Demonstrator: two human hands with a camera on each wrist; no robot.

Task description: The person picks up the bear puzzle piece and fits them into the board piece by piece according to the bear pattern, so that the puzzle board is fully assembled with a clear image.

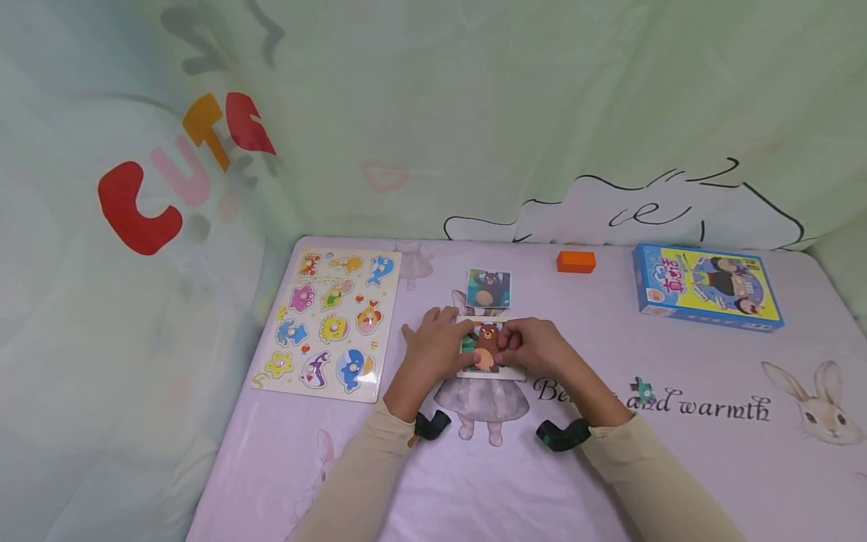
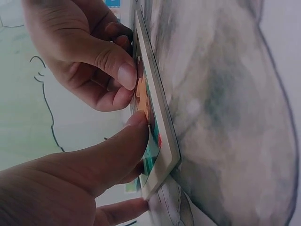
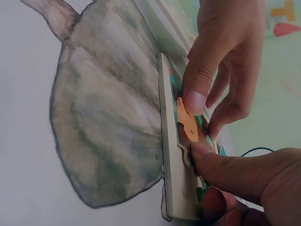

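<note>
A shallow pale tray [image 1: 512,374] holds a bear jigsaw puzzle [image 1: 486,338], with a brown bear and orange belly. My left hand [image 1: 433,345] is over its left side, thumb pressing the belly and fingers spread along the tray's edge. At the right side, my right hand [image 1: 538,348] pinches a jigsaw piece [image 3: 184,153] between thumb and curled fingers. That piece tilts up from the tray in the right wrist view, its edge showing. Just behind the tray lies a matching bear card [image 1: 489,289]. A loose teal jigsaw piece [image 1: 641,391] lies to the right.
On the left lies a board of animal-shaped pieces [image 1: 328,324]. An orange block [image 1: 576,262] sits toward the back, and a blue-and-yellow box [image 1: 707,287] stands at back right. Fabric curtains [image 1: 420,128] close off the table's back and left sides.
</note>
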